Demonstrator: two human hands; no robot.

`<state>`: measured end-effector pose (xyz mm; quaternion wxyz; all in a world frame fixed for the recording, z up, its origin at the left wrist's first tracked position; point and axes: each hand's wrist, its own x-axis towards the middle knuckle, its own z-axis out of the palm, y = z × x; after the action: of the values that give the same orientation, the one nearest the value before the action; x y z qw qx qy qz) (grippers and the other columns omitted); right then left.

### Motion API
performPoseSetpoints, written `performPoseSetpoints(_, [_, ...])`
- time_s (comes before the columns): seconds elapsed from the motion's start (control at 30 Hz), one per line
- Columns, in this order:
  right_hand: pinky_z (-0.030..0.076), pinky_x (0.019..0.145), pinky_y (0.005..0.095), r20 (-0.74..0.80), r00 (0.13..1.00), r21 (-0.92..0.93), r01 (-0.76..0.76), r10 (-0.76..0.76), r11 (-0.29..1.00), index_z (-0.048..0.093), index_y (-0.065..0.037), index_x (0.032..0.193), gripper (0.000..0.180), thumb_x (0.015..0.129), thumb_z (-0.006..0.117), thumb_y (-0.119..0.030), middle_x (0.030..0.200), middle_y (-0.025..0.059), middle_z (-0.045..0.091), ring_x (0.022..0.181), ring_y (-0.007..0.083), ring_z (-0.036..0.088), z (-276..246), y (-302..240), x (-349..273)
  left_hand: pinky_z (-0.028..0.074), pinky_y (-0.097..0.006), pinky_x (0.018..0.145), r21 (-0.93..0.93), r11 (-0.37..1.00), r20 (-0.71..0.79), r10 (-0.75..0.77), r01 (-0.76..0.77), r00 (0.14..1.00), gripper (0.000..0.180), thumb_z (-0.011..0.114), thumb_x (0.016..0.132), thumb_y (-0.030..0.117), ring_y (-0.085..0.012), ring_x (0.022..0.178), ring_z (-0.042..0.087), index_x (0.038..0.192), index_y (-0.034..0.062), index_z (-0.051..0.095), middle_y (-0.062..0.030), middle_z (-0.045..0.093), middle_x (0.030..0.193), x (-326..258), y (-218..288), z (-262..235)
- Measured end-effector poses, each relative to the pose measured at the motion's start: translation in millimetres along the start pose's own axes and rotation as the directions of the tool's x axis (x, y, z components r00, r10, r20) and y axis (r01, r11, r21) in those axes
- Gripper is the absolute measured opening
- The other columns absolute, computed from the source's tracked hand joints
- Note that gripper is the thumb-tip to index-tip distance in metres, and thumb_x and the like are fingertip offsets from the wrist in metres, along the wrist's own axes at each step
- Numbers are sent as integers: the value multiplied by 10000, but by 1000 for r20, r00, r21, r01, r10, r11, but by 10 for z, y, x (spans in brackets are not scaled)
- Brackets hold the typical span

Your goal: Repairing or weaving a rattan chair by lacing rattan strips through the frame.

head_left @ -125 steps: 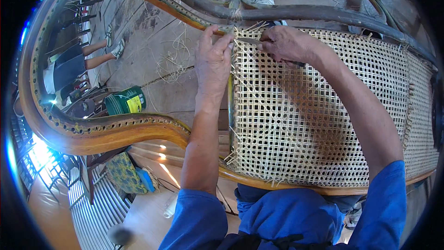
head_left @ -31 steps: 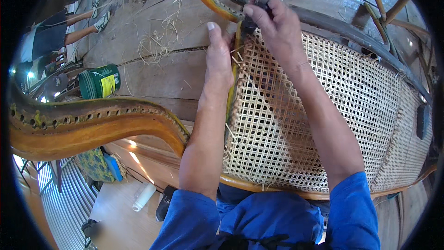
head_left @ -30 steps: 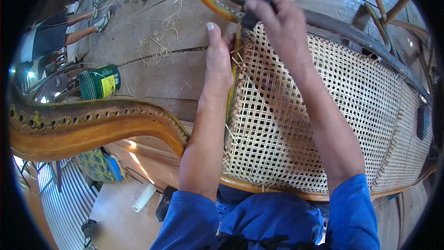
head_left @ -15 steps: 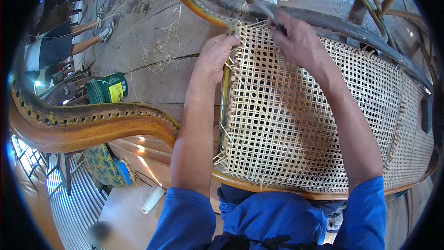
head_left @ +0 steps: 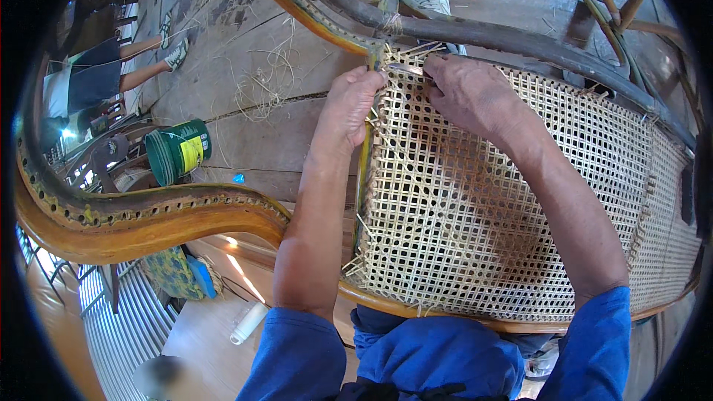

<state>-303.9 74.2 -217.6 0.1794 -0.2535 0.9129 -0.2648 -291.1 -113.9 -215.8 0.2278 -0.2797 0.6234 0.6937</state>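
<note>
A woven cane panel (head_left: 460,200) in an open lattice spans a curved wooden furniture frame (head_left: 186,215). My left hand (head_left: 347,108) is closed on the panel's left edge near its far corner, thumb and fingers together on the rim. Whether a cane strand is pinched there is too small to tell. My right hand (head_left: 471,93) is wrapped round a slim metal tool (head_left: 407,69), a knife or an awl, whose handle is mostly hidden by the fingers. The tool lies low over the weave, its tip pointing left and close to my left thumb. Loose cane ends (head_left: 416,49) stick out at the far corner.
Dark wooden rails (head_left: 505,33) run along the panel's far side. A green bucket (head_left: 178,150) and loose cane strips (head_left: 266,82) are on the plank floor at left. A person's legs (head_left: 145,67) show at far left. A white bottle (head_left: 247,323) lies at lower left.
My right hand has come lower, and the tool has swung from pointing up and away to lying leftward over the weave. My left hand stays on the edge. The view has shifted slightly.
</note>
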Motion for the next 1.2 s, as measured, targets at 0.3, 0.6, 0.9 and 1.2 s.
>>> performPoseSetpoints(0.3, [506, 756, 401, 0, 1000, 9, 11, -11, 1000, 560, -11, 947, 192, 821, 546, -155, 889, 176, 626, 843, 321, 629, 24, -28, 31, 479, -259, 591, 6, 1000, 0, 26, -26, 1000, 144, 535, 794, 80, -109, 621, 561, 884, -17, 593, -45, 609, 756, -23, 3, 30])
performPoseSetpoints(0.6, [519, 674, 340, -156, 977, 21, 148, -143, 989, 644, -43, 821, 135, 770, 525, -80, 867, 142, 658, 824, 278, 654, -278, -356, 0, 477, -278, 632, 39, 999, -22, 34, -33, 999, 116, 544, 795, 89, -123, 656, 561, 854, -1, 588, -45, 601, 759, -19, 26, 37])
performPoseSetpoints(0.9, [485, 679, 400, -114, 958, -35, -268, 262, 963, 542, -35, 886, 115, 843, 479, -120, 790, 155, 593, 756, 338, 593, -274, -246, -525, 263, -418, 1048, -146, 975, -129, 149, -167, 980, 783, 413, 893, 570, -324, 1207, 395, 1310, -87, 330, -223, 386, 1333, -352, -71, -236])
performPoseSetpoints(1.2, [363, 475, 300, -188, 664, 394, -624, 724, 675, 499, -15, 804, 201, 861, 572, -192, 585, 55, 480, 510, 135, 429, -36, 295, -3550, 411, -363, 935, -51, 995, -40, 80, -82, 996, 642, 336, 932, 543, -221, 1003, 550, 1185, -27, 492, -130, 582, 1102, -986, -584, -330])
